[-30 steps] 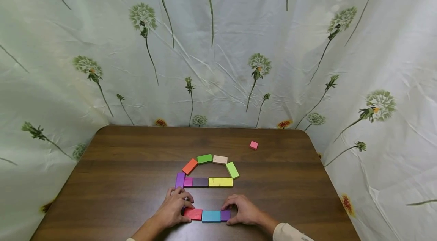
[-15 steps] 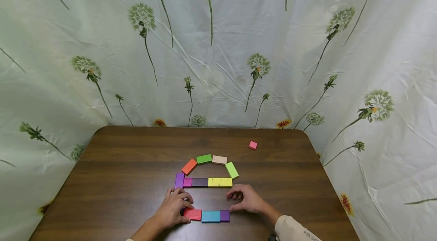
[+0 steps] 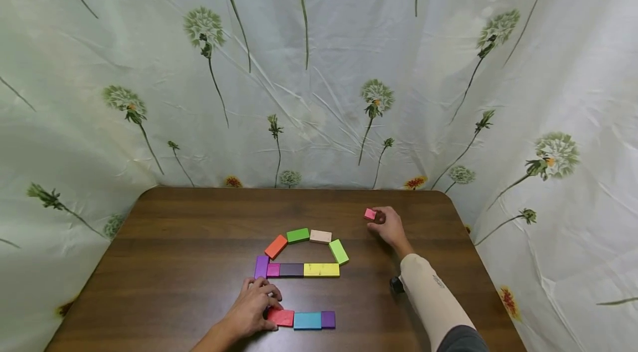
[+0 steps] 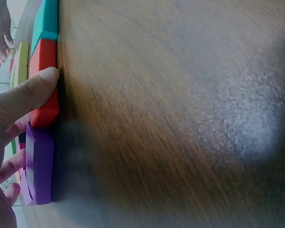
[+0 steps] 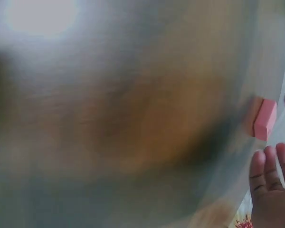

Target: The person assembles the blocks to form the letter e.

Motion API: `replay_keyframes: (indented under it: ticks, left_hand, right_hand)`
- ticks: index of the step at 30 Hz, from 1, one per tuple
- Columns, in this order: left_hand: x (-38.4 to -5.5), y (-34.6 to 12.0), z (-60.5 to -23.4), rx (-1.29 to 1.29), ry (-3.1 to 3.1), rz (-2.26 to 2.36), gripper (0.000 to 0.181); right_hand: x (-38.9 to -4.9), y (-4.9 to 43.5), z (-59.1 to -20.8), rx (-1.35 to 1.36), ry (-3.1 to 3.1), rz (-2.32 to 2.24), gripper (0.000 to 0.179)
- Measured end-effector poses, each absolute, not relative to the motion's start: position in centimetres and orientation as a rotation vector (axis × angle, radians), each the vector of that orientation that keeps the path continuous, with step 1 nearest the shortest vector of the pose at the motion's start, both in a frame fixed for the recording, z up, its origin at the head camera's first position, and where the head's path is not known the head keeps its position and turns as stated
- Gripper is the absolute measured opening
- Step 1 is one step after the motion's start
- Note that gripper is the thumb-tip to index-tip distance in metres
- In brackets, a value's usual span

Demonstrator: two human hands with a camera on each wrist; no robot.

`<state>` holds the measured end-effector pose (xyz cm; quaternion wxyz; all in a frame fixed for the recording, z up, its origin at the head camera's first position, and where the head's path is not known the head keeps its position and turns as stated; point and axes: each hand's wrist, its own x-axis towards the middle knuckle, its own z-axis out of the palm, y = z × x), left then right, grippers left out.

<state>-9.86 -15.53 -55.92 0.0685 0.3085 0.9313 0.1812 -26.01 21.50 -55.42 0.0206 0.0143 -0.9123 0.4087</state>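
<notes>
At the left end of the lower row, my left hand (image 3: 251, 308) pinches a red block (image 3: 281, 317). In the left wrist view the thumb (image 4: 40, 85) lies on the red block's near side, and a purple block (image 4: 42, 164) stands by the other fingers. My right hand (image 3: 390, 227) is at the far right, beside a small pink block (image 3: 370, 213). The right wrist view shows its fingers (image 5: 270, 171) spread and extended near that pink block (image 5: 265, 119), apart from it. A blue block (image 3: 307, 320) and a small purple block (image 3: 328, 319) continue the row right of the red one.
Above that row lie a magenta block (image 3: 273, 270), a dark block (image 3: 291, 270) and a yellow block (image 3: 321, 270) in line. Orange (image 3: 276, 247), green (image 3: 298, 236), beige (image 3: 320, 236) and lime (image 3: 339, 252) blocks form an arch. A flowered curtain (image 3: 319, 92) hangs behind the table (image 3: 189, 263).
My right hand has left the small purple block in the lower row and moved up and right to the pink block. My left hand has stayed at the red block.
</notes>
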Motion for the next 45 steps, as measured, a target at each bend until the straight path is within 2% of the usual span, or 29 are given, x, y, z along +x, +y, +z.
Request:
replay_keyframes:
  ticks: [6, 14, 18, 27, 37, 45]
  left_hand:
    - [-9.7, -15.4, -56.0, 0.928, 2.809, 0.544, 0.026]
    - [-9.6, -15.0, -56.0, 0.965, 2.812, 0.541, 0.026]
    - [-9.7, -15.0, -56.0, 0.979, 2.825, 0.547, 0.026]
    - [-10.1, -15.6, -56.2, 1.058, 2.912, 0.535, 0.027]
    - [-9.9, -15.8, -56.0, 0.968, 2.849, 0.551, 0.027]
    - [-9.8, -15.6, -56.1, 0.951, 2.837, 0.542, 0.027]
  right_hand:
    - [-27.7, 21.4, -55.2, 0.055, -2.939, 1.156, 0.05]
    - [-27.6, 21.6, -55.3, 0.012, -3.017, 1.038, 0.033]
    - [-26.9, 21.8, -55.3, 0.052, -3.037, 1.04, 0.031]
    - [-22.8, 21.2, -55.0, 0.297, -3.069, 1.16, 0.029]
    - [-17.4, 20.1, -55.3, 0.884, -3.099, 1.269, 0.027]
    - [-14.3, 17.8, -55.7, 1.063, -3.139, 1.37, 0.027]
